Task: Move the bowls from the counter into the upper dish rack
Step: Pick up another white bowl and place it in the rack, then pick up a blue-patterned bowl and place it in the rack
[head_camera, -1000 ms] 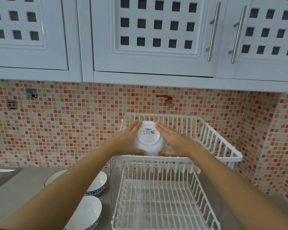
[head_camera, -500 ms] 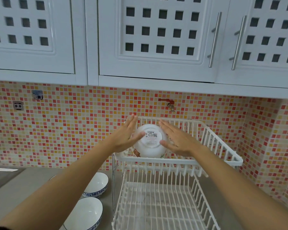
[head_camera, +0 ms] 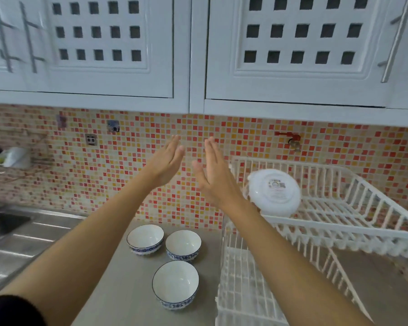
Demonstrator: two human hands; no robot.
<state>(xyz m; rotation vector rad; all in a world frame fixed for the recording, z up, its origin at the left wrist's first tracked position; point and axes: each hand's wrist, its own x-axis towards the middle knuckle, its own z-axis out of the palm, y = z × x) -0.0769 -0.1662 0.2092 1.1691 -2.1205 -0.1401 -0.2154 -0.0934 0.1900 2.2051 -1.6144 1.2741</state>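
Mosaic wall (head_camera: pixel 104 184) of red and orange tiles behind a grey counter (head_camera: pixel 118 290), white cabinets (head_camera: pixel 292 43) above. One white bowl (head_camera: pixel 275 192) stands on edge in the upper rack (head_camera: pixel 353 208), at its front left corner, base with a label facing the camera. Three blue-rimmed bowls upright on the counter, left of the lower rack (head_camera: pixel 245 290): back left bowl (head_camera: pixel 145 239), back right bowl (head_camera: pixel 183 244), front bowl (head_camera: pixel 175 284). The back two sit just beside each other; front one nearer the counter's front edge. Both hands raised in front of the wall, left of the upper rack, palms facing each other, fingers straight, holding nothing. Left hand (head_camera: pixel 166 162) and right hand (head_camera: pixel 213 172) near each other, not touching. Right hand is near the racked bowl, apart from it. Dark sleeve (head_camera: pixel 10 311) on the left arm. Steel sink (head_camera: pixel 12 231) at the counter's left end. Red tap (head_camera: pixel 291 138) on the wall above the rack. Picture slightly blurred.
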